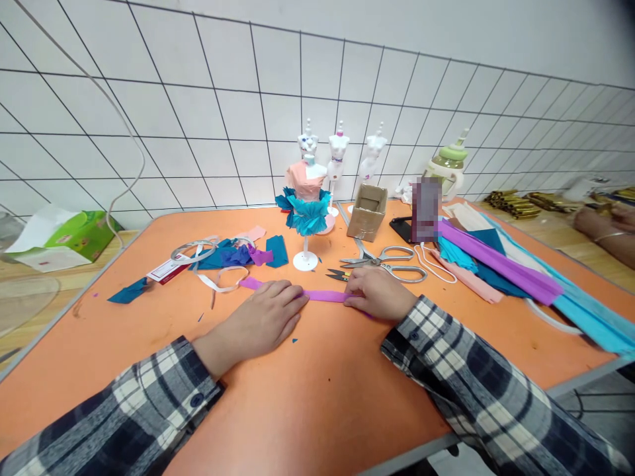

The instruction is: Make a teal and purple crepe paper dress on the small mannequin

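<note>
A narrow strip of purple crepe paper [325,296] lies stretched across the orange table between my hands. My left hand [265,314] rests flat over its left part, fingers extended together and pressing it down. At the other end, my right hand [377,291] has its fingers curled, pinching the strip against the tabletop. Beyond them stands a small white dress form [306,258] wearing a pink paper top [306,182] and a ruffled teal paper skirt [307,210]. Large scissors [381,254] and small snips [337,273] lie just behind my right hand, which partly hides them.
Left of the form are teal paper scraps [276,251], a ribbon roll [193,250] and a tag [169,270]. A cardboard box [368,210], more dress forms [338,155] and a bottle [448,168] stand behind. Folded crepe paper [501,261] lies right; another person's hand [595,228] is farther right.
</note>
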`<state>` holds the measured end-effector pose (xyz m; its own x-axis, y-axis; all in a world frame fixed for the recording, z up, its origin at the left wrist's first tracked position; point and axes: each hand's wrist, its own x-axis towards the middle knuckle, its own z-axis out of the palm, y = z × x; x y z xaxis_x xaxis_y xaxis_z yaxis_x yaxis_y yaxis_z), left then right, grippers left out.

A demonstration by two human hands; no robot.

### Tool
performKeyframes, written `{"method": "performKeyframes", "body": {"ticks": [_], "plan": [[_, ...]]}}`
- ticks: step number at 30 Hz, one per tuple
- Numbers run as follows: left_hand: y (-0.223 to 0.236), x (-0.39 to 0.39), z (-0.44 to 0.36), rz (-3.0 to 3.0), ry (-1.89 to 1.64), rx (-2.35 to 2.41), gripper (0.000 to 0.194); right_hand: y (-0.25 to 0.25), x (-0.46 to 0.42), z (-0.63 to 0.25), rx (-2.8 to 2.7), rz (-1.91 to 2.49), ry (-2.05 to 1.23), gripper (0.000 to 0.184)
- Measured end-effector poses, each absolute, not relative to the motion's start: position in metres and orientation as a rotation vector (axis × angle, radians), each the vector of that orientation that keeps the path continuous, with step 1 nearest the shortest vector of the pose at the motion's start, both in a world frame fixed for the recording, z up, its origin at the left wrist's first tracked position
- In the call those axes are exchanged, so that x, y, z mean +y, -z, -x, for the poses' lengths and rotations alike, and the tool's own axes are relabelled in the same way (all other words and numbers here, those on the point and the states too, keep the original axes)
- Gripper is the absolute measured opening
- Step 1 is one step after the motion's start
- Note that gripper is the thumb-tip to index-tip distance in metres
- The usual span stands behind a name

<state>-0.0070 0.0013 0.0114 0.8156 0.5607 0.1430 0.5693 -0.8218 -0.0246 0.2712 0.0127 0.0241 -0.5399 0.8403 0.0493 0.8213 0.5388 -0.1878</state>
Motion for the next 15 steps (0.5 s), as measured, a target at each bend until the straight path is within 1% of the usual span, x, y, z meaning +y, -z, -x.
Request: {"method": "performKeyframes", "body": {"ticks": [2,7,11,12,15], "plan": [[-0.013,0.0001,0.0046,2.951,0.129,-0.899,0.034,-0.0255,0.0122,-0.2724,-2.68,1.413,-0.246,0.009],[-0.0172,-0.0012,0.0006,2.866,0.026,-0.935,0.036,-0.028,0.0102,-0.2724,-2.713,1.455,-0.278,0.012],[-0.0187,-0.0037,0.0009,2.822,0.014,-0.937,0.035,-0.0284,0.0094,-0.2727,-2.728,1.413,-0.282,0.014],[-0.0187,-0.0047,0.0011,2.821,0.027,-0.933,0.035,-0.0282,0.009,-0.2725,-2.71,1.407,-0.272,0.017],[-0.0187,-0.0075,0.0009,2.836,0.064,-0.923,0.035,-0.0266,0.0076,-0.2704,-2.59,1.407,-0.242,0.036]]}}
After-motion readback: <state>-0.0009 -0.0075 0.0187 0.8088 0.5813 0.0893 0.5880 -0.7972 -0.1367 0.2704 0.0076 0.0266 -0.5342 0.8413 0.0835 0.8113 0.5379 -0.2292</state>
